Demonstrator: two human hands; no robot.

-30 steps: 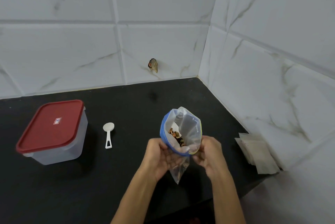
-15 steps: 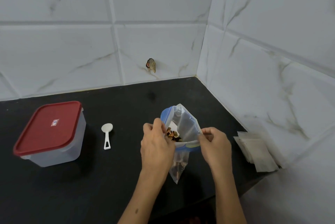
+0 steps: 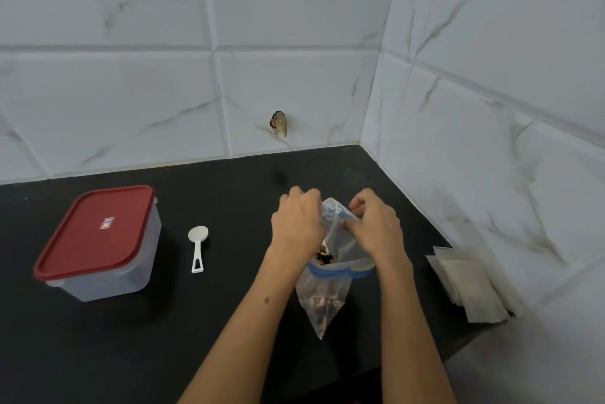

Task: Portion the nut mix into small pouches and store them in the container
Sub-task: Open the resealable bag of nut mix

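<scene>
Fingers of both hands (image 3: pixel 296 226) (image 3: pixel 376 226) grasp the nut bag's (image 3: pixel 330 289) rim, bare countertop (image 3: pixel 229 321) between it and the spoon (image 3: pixel 197 248).

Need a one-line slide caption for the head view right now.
Both hands, left and right, grip the zip bag of nut mix; container lidded.

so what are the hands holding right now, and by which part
Both hands hold the zip bag of nut mix by its open top: the left hand grips the left side of the mouth, the right hand pinches the right side.
</scene>
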